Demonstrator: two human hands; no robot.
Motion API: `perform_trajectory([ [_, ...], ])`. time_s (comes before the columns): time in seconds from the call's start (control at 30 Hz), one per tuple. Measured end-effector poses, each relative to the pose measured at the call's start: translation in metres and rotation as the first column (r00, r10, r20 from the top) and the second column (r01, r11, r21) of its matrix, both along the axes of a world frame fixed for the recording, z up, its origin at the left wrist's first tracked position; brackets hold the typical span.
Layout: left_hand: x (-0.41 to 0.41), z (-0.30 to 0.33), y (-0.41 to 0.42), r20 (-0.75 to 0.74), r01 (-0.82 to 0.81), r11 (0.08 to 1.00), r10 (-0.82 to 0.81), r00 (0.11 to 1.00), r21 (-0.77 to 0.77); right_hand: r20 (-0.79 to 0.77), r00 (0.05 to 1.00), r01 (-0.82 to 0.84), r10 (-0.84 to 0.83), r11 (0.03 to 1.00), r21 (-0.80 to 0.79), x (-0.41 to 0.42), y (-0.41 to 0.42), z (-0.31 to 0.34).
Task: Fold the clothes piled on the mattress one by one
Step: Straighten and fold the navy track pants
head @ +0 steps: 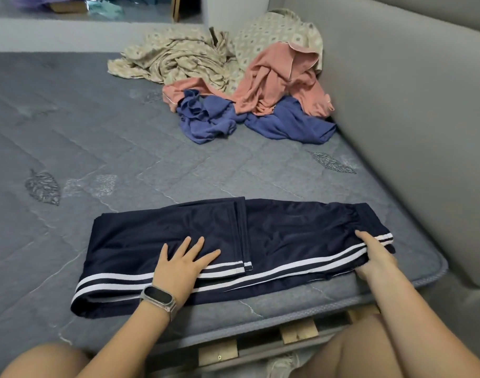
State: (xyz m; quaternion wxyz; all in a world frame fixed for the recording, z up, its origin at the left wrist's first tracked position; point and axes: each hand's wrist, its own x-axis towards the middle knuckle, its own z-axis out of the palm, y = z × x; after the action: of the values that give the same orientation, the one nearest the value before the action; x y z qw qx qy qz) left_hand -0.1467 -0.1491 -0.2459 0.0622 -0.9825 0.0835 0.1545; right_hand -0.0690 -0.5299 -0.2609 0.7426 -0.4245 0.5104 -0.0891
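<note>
1. My left hand [183, 261] lies flat, fingers spread, pressing the navy trousers [233, 249] at the mattress [124, 148] near edge
2. My right hand [375, 255] curls round the waistband end, gripping it
3. Risk – the slick fabric slides as I fold, skewing the stripes
4. The pile [233, 83] waits, well apart

Navy white-striped pants [287, 236] lie folded flat near the mattress [97, 132] edge, unfolded clothes pile [233, 77] behind
</note>
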Motion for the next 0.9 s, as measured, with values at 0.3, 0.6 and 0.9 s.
perform_trajectory([
  [0.3,-0.009,0.027,0.012,-0.373,-0.333,0.721,0.111,0.921,-0.608,0.468,0.873,-0.161,0.137,0.987,0.013,-0.016,0.105,0.109],
  [0.6,-0.01,0.074,0.094,-0.724,-0.603,-0.403,0.337,0.601,-0.688,0.613,0.399,-0.647,0.682,0.683,-0.339,-0.033,0.319,0.122],
  [0.9,-0.02,0.076,0.169,-0.881,-0.459,-0.778,0.248,0.402,-0.428,-0.476,-0.501,-0.339,0.723,-0.669,-0.661,-0.062,0.406,0.025],
])
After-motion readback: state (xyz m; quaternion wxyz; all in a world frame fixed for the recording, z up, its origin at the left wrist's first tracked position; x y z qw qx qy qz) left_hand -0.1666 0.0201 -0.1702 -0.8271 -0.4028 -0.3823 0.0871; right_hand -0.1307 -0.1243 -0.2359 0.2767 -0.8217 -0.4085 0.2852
